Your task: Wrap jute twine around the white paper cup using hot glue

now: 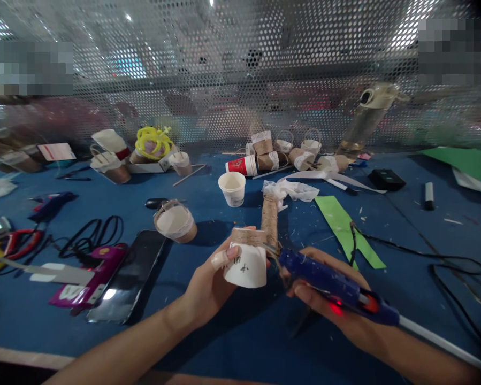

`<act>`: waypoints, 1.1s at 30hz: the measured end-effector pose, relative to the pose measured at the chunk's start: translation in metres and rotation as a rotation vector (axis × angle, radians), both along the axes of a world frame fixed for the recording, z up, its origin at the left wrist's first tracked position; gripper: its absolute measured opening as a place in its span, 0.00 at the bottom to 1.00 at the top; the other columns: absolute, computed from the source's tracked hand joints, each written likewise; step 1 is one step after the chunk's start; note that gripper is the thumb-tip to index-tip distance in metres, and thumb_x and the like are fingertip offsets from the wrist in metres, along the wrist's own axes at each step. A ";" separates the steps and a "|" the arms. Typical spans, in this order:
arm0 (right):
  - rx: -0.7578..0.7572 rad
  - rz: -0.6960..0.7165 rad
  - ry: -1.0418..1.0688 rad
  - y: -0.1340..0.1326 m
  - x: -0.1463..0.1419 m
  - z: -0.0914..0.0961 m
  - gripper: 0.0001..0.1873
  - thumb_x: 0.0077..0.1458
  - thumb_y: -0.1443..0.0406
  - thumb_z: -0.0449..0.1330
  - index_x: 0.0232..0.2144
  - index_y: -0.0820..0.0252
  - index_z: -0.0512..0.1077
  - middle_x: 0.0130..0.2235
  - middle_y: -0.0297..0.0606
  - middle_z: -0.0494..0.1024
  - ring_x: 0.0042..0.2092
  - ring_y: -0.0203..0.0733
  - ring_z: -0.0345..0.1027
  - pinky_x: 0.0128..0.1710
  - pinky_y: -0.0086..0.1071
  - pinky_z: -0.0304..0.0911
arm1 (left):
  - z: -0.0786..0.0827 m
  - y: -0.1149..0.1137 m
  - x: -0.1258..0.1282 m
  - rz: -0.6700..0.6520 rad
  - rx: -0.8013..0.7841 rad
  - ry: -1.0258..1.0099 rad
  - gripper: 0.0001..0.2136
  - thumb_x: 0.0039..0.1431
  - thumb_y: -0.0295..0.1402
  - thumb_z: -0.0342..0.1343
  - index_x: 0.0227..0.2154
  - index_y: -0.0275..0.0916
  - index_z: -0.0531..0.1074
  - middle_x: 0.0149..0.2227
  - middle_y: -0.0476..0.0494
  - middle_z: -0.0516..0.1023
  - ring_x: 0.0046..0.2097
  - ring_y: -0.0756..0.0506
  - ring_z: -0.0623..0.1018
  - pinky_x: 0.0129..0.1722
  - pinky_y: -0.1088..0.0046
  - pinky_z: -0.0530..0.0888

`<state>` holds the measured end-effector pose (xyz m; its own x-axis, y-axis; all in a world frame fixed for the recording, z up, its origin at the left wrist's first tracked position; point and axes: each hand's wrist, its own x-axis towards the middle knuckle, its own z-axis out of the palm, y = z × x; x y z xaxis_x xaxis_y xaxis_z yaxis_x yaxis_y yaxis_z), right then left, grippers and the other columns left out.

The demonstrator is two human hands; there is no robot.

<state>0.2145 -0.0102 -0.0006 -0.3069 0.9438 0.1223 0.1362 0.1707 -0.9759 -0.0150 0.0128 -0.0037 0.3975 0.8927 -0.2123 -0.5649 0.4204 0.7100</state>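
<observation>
My left hand [208, 283] holds a small white paper cup [246, 264], upside down, with brown jute twine wound around its upper part. My right hand [324, 299] grips a blue hot glue gun [336, 286]; its nozzle points left at the cup's twine band, and a white glue stick sticks out of its back end. A spool of jute twine [269, 219] stands just behind the cup, with a strand running down to it.
A blue table [232, 331] carries a twine-wrapped cup [175, 221], a plain white cup [232, 188], a black phone [134, 272], a purple glue gun [91, 272], green paper strips [344, 227], black cables [444, 256], scissors [15, 243] and several finished cups [280, 152] by a perforated metal screen.
</observation>
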 end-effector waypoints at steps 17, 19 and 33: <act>0.072 -0.006 -0.212 0.004 0.005 0.003 0.16 0.60 0.64 0.56 0.21 0.56 0.60 0.21 0.27 0.60 0.22 0.33 0.53 0.23 0.29 0.50 | 0.004 -0.003 -0.004 0.020 0.164 0.189 0.28 0.59 0.39 0.57 0.61 0.45 0.61 0.51 0.38 0.77 0.48 0.36 0.77 0.46 0.62 0.71; 0.081 -0.004 -0.211 0.003 0.006 0.002 0.15 0.59 0.65 0.56 0.21 0.56 0.59 0.22 0.27 0.60 0.23 0.33 0.52 0.23 0.30 0.49 | 0.003 -0.003 -0.005 0.023 0.184 0.260 0.26 0.58 0.40 0.58 0.60 0.47 0.63 0.51 0.40 0.76 0.50 0.36 0.75 0.46 0.63 0.70; 0.125 -0.009 -0.263 0.003 0.011 0.000 0.13 0.53 0.68 0.58 0.21 0.56 0.58 0.22 0.27 0.59 0.22 0.33 0.55 0.23 0.31 0.48 | 0.002 -0.005 -0.007 0.063 0.244 0.337 0.25 0.58 0.41 0.58 0.59 0.50 0.63 0.52 0.44 0.75 0.51 0.39 0.73 0.45 0.68 0.69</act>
